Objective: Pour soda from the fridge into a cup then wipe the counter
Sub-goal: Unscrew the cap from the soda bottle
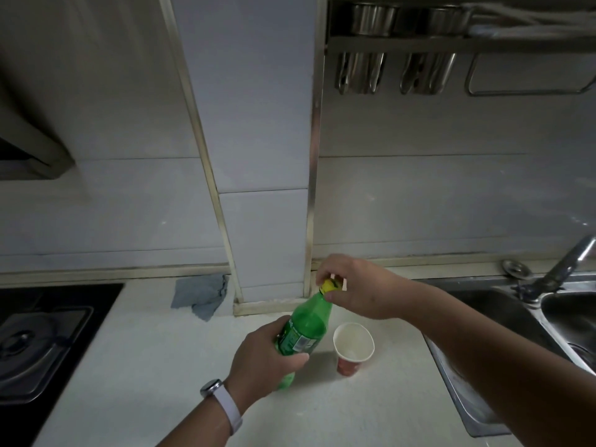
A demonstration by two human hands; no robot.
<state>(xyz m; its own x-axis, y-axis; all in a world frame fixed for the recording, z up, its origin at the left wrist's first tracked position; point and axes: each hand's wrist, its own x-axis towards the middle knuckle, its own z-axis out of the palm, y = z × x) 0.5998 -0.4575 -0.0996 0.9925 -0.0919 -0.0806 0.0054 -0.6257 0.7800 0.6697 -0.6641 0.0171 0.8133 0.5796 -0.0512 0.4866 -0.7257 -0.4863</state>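
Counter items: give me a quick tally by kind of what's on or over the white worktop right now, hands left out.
Green plastic soda bottle with yellow cap: 1
Red paper cup, white inside: 1
Grey-blue crumpled cloth: 1
Total: 3

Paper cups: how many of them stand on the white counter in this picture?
1. The red paper cup with white inside stands on the white counter, just right of the green plastic soda bottle and left of the steel sink. None other shows; off-frame areas remain unseen.
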